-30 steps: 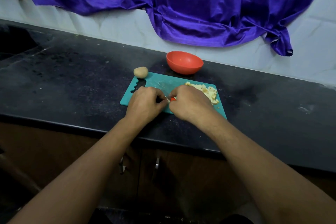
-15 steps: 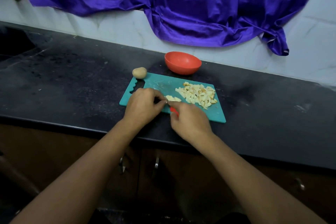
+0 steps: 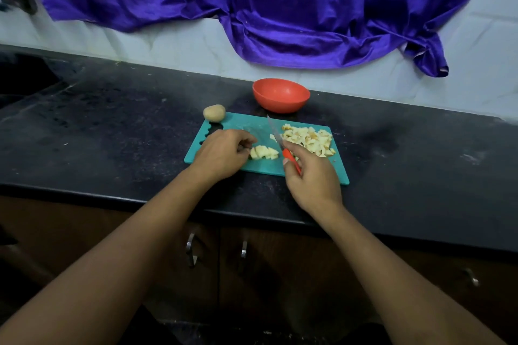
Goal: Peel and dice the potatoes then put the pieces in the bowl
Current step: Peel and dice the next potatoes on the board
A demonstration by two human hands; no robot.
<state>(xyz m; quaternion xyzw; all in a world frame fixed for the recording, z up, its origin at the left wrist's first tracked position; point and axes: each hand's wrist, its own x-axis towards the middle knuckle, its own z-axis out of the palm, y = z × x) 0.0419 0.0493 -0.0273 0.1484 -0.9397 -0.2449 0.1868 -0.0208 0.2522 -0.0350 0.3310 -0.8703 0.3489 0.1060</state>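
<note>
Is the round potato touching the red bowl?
Apart. The head view shows the whole potato at the far left corner of the cutting board and the bowl farther right, with bare dark counter between them.

Black speckled countertop (image 3: 112, 131); white tiled wall (image 3: 173, 47); purple cloth (image 3: 280, 8) draped; brown cabinet doors (image 3: 266, 269) below.

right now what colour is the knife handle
Orange-red. The knife handle shows best in the head view, gripped by the right hand.
</note>
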